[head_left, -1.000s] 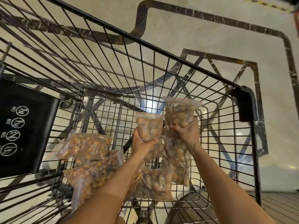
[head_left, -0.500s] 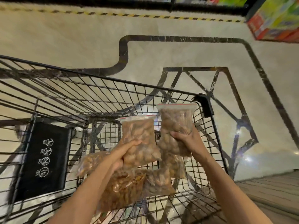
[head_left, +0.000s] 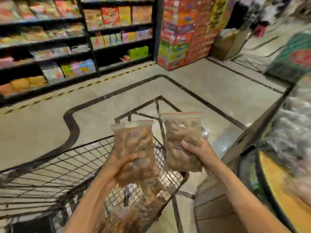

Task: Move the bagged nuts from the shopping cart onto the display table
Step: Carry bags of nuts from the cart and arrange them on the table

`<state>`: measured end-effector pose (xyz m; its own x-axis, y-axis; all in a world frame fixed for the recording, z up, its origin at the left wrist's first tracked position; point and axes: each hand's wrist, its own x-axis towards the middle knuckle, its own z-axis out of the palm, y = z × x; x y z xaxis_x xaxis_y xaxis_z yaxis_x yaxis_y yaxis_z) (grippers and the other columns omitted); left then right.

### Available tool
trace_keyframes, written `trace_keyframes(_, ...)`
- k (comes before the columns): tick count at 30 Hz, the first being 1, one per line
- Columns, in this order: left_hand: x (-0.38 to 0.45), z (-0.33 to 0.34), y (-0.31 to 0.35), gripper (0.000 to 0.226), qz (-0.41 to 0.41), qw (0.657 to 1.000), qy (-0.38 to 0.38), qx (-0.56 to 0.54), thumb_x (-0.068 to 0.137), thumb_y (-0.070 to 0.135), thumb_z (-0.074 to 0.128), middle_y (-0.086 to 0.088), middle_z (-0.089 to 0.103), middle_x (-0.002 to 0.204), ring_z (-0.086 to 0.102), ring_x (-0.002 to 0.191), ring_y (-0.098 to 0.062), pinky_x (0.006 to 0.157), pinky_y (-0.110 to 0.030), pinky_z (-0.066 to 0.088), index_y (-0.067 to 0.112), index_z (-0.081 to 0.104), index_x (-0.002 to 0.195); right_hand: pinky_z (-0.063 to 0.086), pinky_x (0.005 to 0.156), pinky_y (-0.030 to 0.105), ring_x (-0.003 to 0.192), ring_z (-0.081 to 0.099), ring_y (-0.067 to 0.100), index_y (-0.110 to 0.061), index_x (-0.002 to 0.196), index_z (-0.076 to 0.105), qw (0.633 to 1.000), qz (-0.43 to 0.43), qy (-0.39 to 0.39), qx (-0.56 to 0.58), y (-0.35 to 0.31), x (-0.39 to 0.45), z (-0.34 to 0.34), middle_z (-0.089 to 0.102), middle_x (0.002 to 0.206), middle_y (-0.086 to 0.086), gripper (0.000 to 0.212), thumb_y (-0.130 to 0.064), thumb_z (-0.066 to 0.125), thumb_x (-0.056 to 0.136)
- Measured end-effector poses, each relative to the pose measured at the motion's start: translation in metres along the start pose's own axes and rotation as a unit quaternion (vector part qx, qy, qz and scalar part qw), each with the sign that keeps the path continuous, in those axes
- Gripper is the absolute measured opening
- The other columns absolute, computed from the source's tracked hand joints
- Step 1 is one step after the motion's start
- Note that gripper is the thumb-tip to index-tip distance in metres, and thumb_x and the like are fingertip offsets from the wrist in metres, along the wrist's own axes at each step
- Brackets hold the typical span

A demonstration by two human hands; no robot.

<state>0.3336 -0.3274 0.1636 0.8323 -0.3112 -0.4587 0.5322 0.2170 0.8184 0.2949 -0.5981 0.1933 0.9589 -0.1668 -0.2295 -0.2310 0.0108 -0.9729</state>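
From the head camera, the view has swung up and to the right since a moment ago: then it looked down into the shopping cart [head_left: 55,167], and now shop shelves [head_left: 80,39] and a blurry round worktop [head_left: 277,180] at the right edge show. The two bags have come up out of the cart and are above its rim. That likely means the person is turning to carry them to the display worktop. The left hand [head_left: 116,167] has its grip clamped on the left bag of nuts [head_left: 134,148], thumb across the front and fingers behind. The right hand [head_left: 200,152] has its grip clamped on the right bag of nuts [head_left: 182,138], holding it near the bottom. Both bags stand upright with their red-striped tops up, side by side and just apart. More bags [head_left: 144,204] lie in the cart below the left hand, so more trips are needed.
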Motion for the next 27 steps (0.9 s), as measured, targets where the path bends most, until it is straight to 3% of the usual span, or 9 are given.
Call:
trace_keyframes(3, -0.012, 0.065, 0.024, 0.103, 0.024, 0.996, -0.077, 0.043, 0.014, 0.036, 0.095, -0.005, 0.074, 0.095, 0.072, 0.078, -0.023, 0.061, -0.033, 0.057, 0.028, 0.057, 0.110, 0.055, 0.081, 0.029, 0.094, 0.071, 0.013, -0.023, 0.112, 0.060, 0.997, -0.025, 0.074, 0.026, -0.029, -0.052, -0.047, 0.076, 0.099, -0.005, 0.053, -0.028, 0.084, 0.065)
trace_keyframes(7, -0.020, 0.158, 0.033, 0.094, 0.032, 0.979, -0.187, 0.078, 0.032, 0.020, 0.092, -0.012, 0.074, 0.094, 0.072, 0.074, -0.025, 0.053, -0.030, 0.057, 0.014, 0.056, 0.118, 0.055, 0.077, 0.025, 0.095, 0.071, 0.017, -0.014, 0.116, 0.060, 0.980, -0.056, 0.185, 0.058, -0.047, -0.122, -0.118, 0.075, 0.105, 0.003, 0.058, -0.020, 0.085, 0.064)
trace_keyframes(9, -0.029, 0.209, 0.028, 0.091, 0.032, 0.967, -0.235, 0.089, 0.030, 0.020, 0.092, -0.013, 0.074, 0.093, 0.072, 0.075, -0.026, 0.055, -0.032, 0.058, 0.012, 0.059, 0.114, 0.055, 0.073, 0.022, 0.090, 0.072, 0.013, -0.015, 0.111, 0.063, 0.966, -0.074, 0.238, 0.067, -0.050, -0.164, -0.156, 0.077, 0.098, -0.001, 0.050, -0.018, 0.082, 0.065)
trace_keyframes(13, -0.054, 0.313, -0.001, 0.089, 0.036, 0.943, -0.309, 0.117, 0.029, 0.025, 0.094, -0.015, 0.073, 0.099, 0.072, 0.079, -0.024, 0.061, -0.032, 0.059, 0.011, 0.062, 0.111, 0.054, 0.087, 0.036, 0.096, 0.070, 0.020, -0.013, 0.111, 0.067, 0.933, -0.089, 0.332, 0.104, -0.038, -0.251, -0.235, 0.075, 0.103, 0.003, 0.049, -0.022, 0.081, 0.065)
trace_keyframes(16, -0.080, 0.389, -0.039, 0.101, 0.037, 0.925, -0.354, 0.130, 0.016, 0.035, 0.095, -0.009, 0.075, 0.088, 0.073, 0.073, -0.021, 0.054, -0.028, 0.057, 0.011, 0.061, 0.108, 0.050, 0.094, 0.044, 0.106, 0.067, 0.029, -0.013, 0.111, 0.070, 0.913, -0.105, 0.371, 0.132, -0.019, -0.316, -0.296, 0.071, 0.114, 0.013, 0.046, -0.024, 0.083, 0.068)
trace_keyframes(19, -0.108, 0.460, -0.085, 0.089, 0.041, 0.911, -0.389, 0.129, 0.027, 0.031, 0.093, -0.003, 0.076, 0.087, 0.072, 0.074, -0.017, 0.058, -0.029, 0.059, 0.018, 0.060, 0.108, 0.051, 0.093, 0.042, 0.106, 0.067, 0.028, -0.015, 0.111, 0.070, 0.899, -0.115, 0.396, 0.145, 0.001, -0.376, -0.356, 0.071, 0.114, 0.012, 0.050, -0.026, 0.082, 0.064)
trace_keyframes(21, -0.126, 0.504, -0.118, 0.085, 0.040, 0.905, -0.403, 0.130, 0.027, 0.033, 0.094, -0.003, 0.076, 0.090, 0.072, 0.073, -0.016, 0.059, -0.030, 0.059, 0.023, 0.061, 0.105, 0.056, 0.083, 0.035, 0.098, 0.070, 0.023, -0.013, 0.107, 0.071, 0.892, -0.115, 0.414, 0.141, 0.011, -0.412, -0.394, 0.073, 0.108, 0.011, 0.046, -0.023, 0.082, 0.064)
trace_keyframes(24, -0.144, 0.561, -0.163, 0.063, 0.028, 0.901, -0.413, 0.132, 0.053, 0.014, 0.086, -0.008, 0.074, 0.096, 0.070, 0.077, -0.020, 0.062, -0.029, 0.057, 0.018, 0.060, 0.111, 0.058, 0.073, 0.031, 0.093, 0.071, 0.024, -0.007, 0.111, 0.069, 0.892, -0.102, 0.419, 0.137, 0.021, -0.458, -0.446, 0.075, 0.104, 0.011, 0.051, -0.021, 0.081, 0.063)
trace_keyframes(27, -0.161, 0.606, -0.202, 0.081, 0.017, 0.894, -0.427, 0.138, 0.044, 0.021, 0.087, -0.007, 0.074, 0.097, 0.064, 0.084, -0.027, 0.064, -0.029, 0.055, 0.018, 0.055, 0.118, 0.058, 0.079, 0.033, 0.098, 0.070, 0.027, -0.009, 0.111, 0.069, 0.891, -0.113, 0.421, 0.125, 0.026, -0.493, -0.487, 0.073, 0.108, 0.012, 0.068, -0.034, 0.089, 0.050)
